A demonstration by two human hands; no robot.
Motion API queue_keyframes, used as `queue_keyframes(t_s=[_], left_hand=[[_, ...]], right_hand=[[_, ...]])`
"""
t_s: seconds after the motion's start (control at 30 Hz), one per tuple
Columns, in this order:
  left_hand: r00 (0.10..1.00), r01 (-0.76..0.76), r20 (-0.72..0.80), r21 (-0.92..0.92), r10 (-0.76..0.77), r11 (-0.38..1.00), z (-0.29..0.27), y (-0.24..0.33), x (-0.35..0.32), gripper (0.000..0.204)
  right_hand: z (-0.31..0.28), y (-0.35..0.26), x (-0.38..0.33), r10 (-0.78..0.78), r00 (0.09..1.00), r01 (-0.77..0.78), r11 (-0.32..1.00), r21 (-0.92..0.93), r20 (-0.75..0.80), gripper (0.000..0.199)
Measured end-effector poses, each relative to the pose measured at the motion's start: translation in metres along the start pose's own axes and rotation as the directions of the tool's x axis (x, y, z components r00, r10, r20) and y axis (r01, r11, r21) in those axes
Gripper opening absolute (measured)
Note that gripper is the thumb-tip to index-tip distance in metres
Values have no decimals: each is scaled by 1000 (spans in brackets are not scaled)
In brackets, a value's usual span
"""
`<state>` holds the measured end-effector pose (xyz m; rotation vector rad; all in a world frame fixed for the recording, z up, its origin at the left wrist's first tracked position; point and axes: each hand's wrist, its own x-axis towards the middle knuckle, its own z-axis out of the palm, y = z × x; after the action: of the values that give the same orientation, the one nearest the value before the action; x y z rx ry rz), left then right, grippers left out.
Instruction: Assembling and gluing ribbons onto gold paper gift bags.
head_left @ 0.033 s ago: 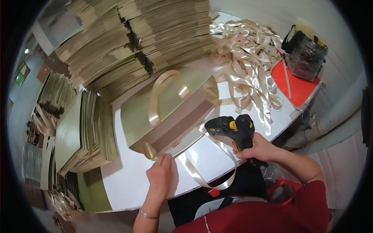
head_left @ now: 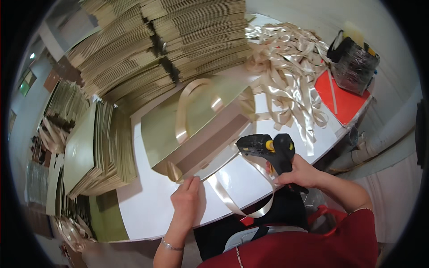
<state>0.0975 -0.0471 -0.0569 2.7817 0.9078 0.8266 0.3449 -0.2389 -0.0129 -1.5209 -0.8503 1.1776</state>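
Observation:
A gold-green paper bag (head_left: 161, 129) lies on its side on the white tabletop (head_left: 147, 214), its mouth open towards me. One satin ribbon handle (head_left: 181, 109) loops over its far panel. A second ribbon loop (head_left: 219, 192) hangs from the near rim, past the table's front edge. My left hand (head_left: 185, 201) pinches the near rim at its left corner. In my right hand (head_left: 301, 173) is a black and yellow hot glue gun (head_left: 254, 145). Its nozzle points left at the near rim, by an end of the ribbon; whether it touches cannot be seen.
Tall stacks of folded bags (head_left: 205, 40) rise behind. More flat bags (head_left: 98, 147) stand upright at left. Loose cream ribbons (head_left: 286, 67) are heaped at the back right, beside a red sheet (head_left: 335, 98) and a plastic-wrapped dark container (head_left: 355, 62). Pipes (head_left: 380, 143) run along the right.
The view has shifted very slightly, so the bag and stacks sit a little farther right in it. Both hands keep their grips.

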Motion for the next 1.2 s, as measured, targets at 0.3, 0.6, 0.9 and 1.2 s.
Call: queue_keyframes(t_s=[0.3, 0.6, 0.9, 1.2], left_hand=[[991, -104, -92, -127, 93, 986, 3, -10, -13, 25], [989, -84, -133, -173, 62, 981, 12, -16, -15, 17], [988, -68, -144, -139, 47, 988, 12, -19, -18, 19], [989, -73, -139, -169, 50, 983, 12, -14, -19, 13]], right_hand=[[54, 9, 18, 237, 927, -312, 917, 248, 292, 37], [58, -20, 18, 119, 978, -165, 945, 282, 174, 36], [47, -35, 28, 296, 931, -278, 954, -110, 215, 38], [96, -12, 67, 194, 940, -271, 925, 265, 281, 44]])
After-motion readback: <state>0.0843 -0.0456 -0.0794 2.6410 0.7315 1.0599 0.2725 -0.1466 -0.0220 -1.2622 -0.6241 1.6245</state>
